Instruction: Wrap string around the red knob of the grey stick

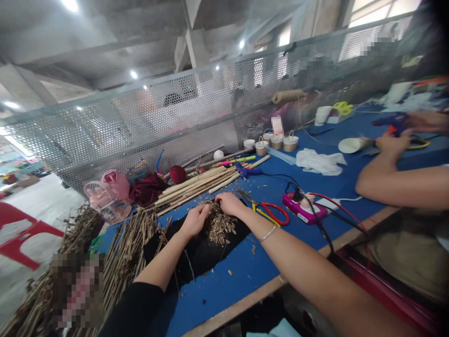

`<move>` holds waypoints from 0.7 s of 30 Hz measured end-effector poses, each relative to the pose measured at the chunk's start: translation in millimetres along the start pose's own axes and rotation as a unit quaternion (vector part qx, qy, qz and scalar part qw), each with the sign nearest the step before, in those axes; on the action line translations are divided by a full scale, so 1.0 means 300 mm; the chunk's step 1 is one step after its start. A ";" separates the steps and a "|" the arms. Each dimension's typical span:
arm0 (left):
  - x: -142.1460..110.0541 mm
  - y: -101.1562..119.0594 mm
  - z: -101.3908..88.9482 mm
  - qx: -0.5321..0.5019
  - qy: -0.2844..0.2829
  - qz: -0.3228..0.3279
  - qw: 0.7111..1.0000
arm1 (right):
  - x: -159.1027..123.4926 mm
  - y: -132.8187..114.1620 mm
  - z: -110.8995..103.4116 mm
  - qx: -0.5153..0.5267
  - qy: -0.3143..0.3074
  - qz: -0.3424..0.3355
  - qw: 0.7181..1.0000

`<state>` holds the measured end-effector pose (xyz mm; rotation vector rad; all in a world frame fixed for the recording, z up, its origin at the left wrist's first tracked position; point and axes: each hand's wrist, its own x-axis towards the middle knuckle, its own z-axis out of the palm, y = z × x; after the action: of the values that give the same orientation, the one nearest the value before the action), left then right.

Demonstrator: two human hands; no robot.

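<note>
A loose heap of dry brown plant bits (220,227), like husks or crumbled leaves, lies on a black cloth (199,257) over the blue table. My left hand (195,220) is at the heap's left edge, fingers curled in and thumb on top, closed on some of the dry bits. From the far right side, my right hand (229,205) reaches into the top of the heap with bent fingers; its fingertips are partly hidden among the bits. Just right of that hand lie red-handled scissors (275,213) and a yellow-handled tool (264,214).
Dry stalks (129,243) lie to the left. Behind are pale sticks (199,185), a blue glue gun (247,172), dark red cloth (146,188) and small baskets (290,142). A magenta power strip (300,209) with cables sits right. A co-worker's hands (394,142) hold a blue tool.
</note>
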<state>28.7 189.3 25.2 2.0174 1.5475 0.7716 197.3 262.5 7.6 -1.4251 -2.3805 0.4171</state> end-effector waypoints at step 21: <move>0.087 -0.135 -0.051 0.114 0.084 -0.077 0.987 | -0.064 -0.100 -0.038 -0.005 0.024 -0.032 0.999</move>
<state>-4.8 225.0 12.8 2.0017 1.9398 0.7488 186.9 232.6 27.8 -1.3434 -2.3856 0.3521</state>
